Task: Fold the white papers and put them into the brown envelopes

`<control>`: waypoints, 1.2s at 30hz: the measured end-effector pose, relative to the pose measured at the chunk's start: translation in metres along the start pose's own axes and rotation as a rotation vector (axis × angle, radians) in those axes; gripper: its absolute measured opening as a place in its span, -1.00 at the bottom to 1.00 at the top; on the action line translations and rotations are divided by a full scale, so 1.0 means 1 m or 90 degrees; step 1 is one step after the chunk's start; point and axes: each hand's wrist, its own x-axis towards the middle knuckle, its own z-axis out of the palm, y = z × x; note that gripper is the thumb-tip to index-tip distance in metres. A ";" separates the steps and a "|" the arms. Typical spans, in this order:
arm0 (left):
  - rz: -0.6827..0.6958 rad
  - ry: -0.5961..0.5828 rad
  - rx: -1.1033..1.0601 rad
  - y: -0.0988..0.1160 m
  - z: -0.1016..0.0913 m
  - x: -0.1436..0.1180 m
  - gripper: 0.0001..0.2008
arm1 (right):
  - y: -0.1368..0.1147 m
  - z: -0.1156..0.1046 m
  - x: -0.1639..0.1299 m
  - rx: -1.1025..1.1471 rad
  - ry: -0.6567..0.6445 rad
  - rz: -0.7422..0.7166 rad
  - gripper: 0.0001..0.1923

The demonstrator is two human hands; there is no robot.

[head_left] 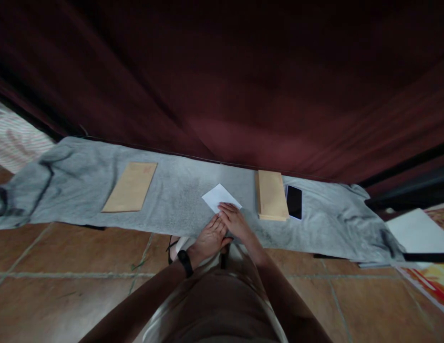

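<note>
1. Your left hand lies flat and spread, palm down, just below the middle of the frame, its fingertips at the near edge of the white paper. It grips nothing.
2. Your right hand sits just right of the left, touching it, fingers stretched out and pressed onto the lower right part of the paper. It presses rather than grasps.
3. The white paper rests on the grey cloth, slightly right of centre, turned so one corner points toward the top of the frame.
4. The grey cloth runs as a long strip across the middle of the frame, spread over the brown tiled floor.
5. A single brown envelope lies on the cloth in the left part, well apart from your hands.
6. A stack of brown envelopes lies right of the paper, near your right hand.
7. A black phone lies just beside the stack, on its right.
8. A dark red curtain fills the upper frame.
9. A black band circles your left wrist.
</note>
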 end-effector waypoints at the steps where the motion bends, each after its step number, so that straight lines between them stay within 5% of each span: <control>1: 0.000 -0.002 -0.003 0.000 0.001 0.000 -0.45 | 0.000 0.001 -0.002 -0.021 -0.016 -0.012 -0.59; 8: 0.018 0.000 -0.014 -0.001 0.001 -0.005 -0.42 | 0.003 -0.003 -0.023 -0.120 -0.066 -0.024 -0.51; 21: 0.004 0.055 -0.037 -0.002 -0.016 -0.011 -0.36 | 0.007 -0.008 -0.054 -0.165 -0.025 0.001 -0.44; 36: -0.144 0.085 0.056 -0.045 -0.018 -0.010 -0.35 | 0.003 -0.021 -0.068 -0.168 -0.046 0.024 -0.54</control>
